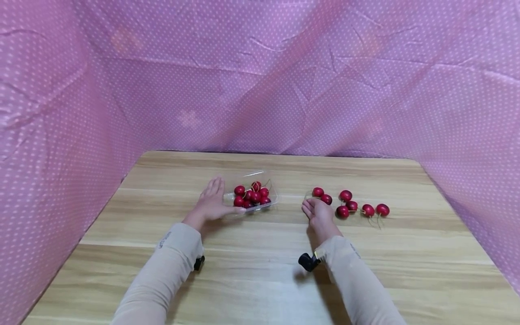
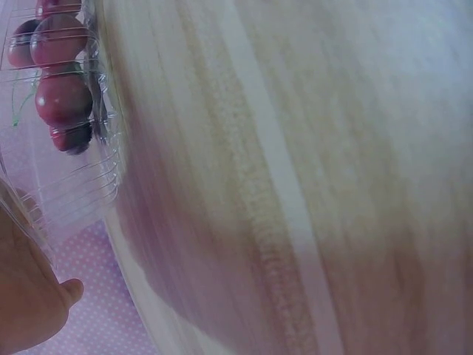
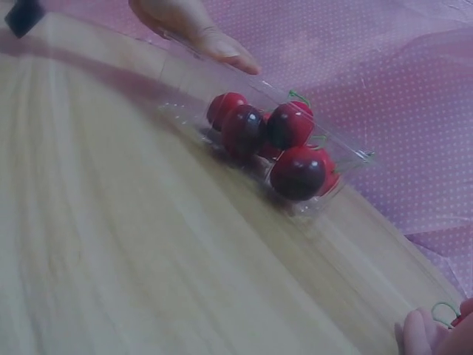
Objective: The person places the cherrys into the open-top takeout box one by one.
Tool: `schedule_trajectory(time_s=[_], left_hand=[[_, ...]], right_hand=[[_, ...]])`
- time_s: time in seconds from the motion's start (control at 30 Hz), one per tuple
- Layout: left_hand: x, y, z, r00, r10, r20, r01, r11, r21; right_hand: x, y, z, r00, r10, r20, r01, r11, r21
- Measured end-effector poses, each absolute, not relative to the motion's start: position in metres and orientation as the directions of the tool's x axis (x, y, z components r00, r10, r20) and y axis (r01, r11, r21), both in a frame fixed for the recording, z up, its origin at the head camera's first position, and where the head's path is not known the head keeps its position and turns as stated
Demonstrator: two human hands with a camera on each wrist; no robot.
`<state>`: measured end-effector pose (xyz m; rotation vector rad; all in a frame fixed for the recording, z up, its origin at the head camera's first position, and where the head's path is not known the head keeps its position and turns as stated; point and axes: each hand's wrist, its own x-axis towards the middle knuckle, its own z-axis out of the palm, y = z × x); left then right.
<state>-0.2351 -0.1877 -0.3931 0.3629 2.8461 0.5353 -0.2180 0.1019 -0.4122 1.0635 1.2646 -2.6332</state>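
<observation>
A clear plastic box (image 1: 273, 198) holds several red cherries (image 1: 255, 197), some with thin stems. My left hand (image 1: 211, 203) rests at the box's left side, its fingers extended and the thumb along the near rim. In the right wrist view, that thumb (image 3: 229, 52) lies by the upper edge. My right hand (image 1: 318, 215) is at the left end of the loose cherries, beside two of them (image 1: 318, 192). A looped green stem (image 3: 443, 307) and a bit of red show by its fingertips; whether they pinch it is unclear.
More loose cherries (image 1: 351, 206) lie right of my right hand on the wooden table (image 1: 260, 280). Pink dotted cloth (image 1: 260, 90) hangs behind and beside the table. A small black device (image 1: 308, 262) is fixed at my right cuff.
</observation>
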Motion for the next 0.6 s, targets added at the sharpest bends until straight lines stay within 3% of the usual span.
schedule_trajectory(time_s=[0.6], left_hand=[[-0.234,-0.187,-0.393,-0.947,0.28,-0.157,0.201,0.9,0.386]], right_hand=[[-0.236,0.102,-0.417,-0.73,0.274,-0.627,0.331,-0.66,-0.674]])
